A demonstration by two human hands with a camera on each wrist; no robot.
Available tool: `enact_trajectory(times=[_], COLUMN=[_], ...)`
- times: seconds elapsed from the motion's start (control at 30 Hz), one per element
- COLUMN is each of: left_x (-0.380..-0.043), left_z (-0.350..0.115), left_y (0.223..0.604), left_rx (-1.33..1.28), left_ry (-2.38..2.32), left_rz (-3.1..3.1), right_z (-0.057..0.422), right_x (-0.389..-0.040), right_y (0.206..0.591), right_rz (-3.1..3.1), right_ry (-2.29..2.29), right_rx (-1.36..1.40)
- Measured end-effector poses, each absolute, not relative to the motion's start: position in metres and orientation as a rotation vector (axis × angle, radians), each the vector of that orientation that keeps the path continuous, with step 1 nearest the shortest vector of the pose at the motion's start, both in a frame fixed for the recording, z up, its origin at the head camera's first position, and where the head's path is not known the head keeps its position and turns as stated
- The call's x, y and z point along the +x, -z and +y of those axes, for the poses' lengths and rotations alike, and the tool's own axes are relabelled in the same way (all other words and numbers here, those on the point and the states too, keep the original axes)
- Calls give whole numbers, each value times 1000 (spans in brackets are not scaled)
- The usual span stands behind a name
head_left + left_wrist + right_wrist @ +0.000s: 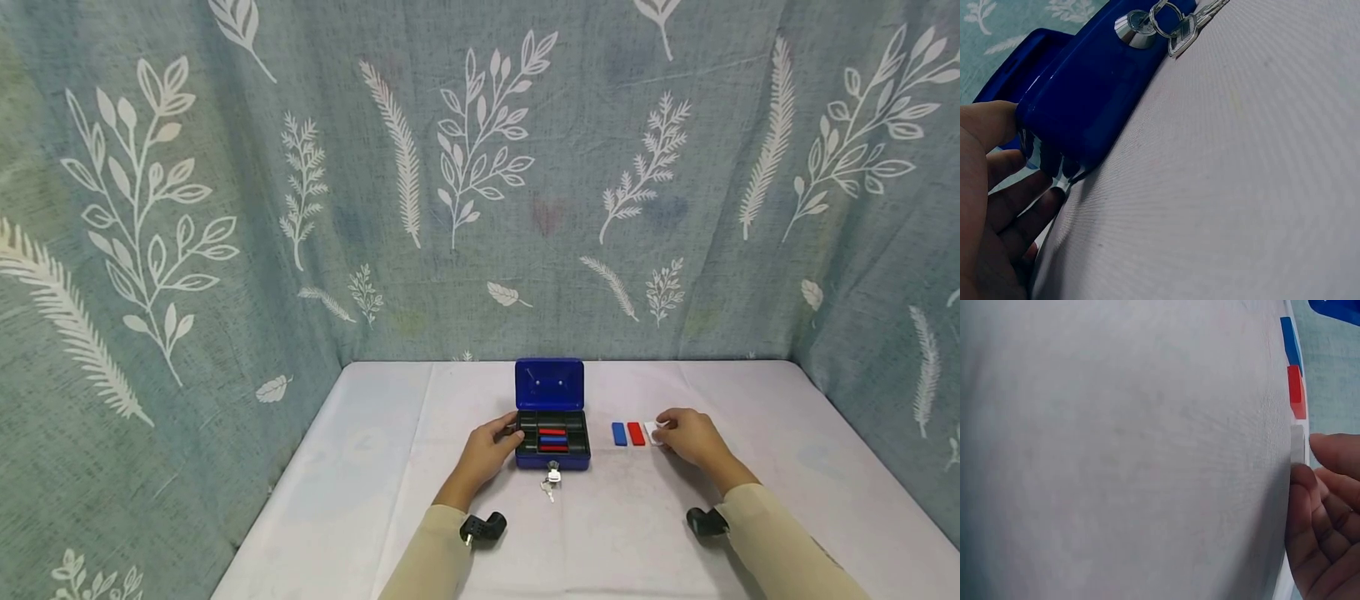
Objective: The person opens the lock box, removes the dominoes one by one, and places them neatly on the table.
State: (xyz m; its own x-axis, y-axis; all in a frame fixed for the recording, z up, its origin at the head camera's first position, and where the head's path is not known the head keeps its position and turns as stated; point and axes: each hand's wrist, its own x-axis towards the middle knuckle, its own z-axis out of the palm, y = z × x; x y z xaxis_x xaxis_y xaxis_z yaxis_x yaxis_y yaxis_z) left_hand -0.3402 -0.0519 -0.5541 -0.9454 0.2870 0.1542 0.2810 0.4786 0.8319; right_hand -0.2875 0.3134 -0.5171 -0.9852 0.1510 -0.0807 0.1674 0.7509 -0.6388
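Observation:
A blue cash box (553,461) stands with its lid raised, its black compartment tray (528,421) showing. Red and blue blocks (553,439) lie stacked in a row in the tray's middle compartment. My left hand (483,454) rests against the box's left side, thumb by the upper edge; in the left wrist view its loosely extended fingers (1019,200) lie along the end wall. At the right, my right hand (693,437) pinches a white block (651,432) at the end of a short row, its thumb and fingertips right at the block. Beside it lie a red block (636,433) and a blue block (619,434).
Keys (549,483) on a ring hang from the lock at the box's front. A white cloth (600,542) covers the table, and a leaf-patterned curtain (555,167) surrounds its back and sides. Black wrist cameras (483,527) are worn at both sleeves.

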Motion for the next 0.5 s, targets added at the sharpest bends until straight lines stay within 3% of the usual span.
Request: enact_trajectory(times=[0.5], left_x=[-340], left_z=[-52], left_y=[553], left_rx=[531], left_ry=[-1520], left_rz=[2690], right_z=[311], right_x=[-287], right_y=[515], right_rz=[2951], right_ry=[964], right_rx=[246])
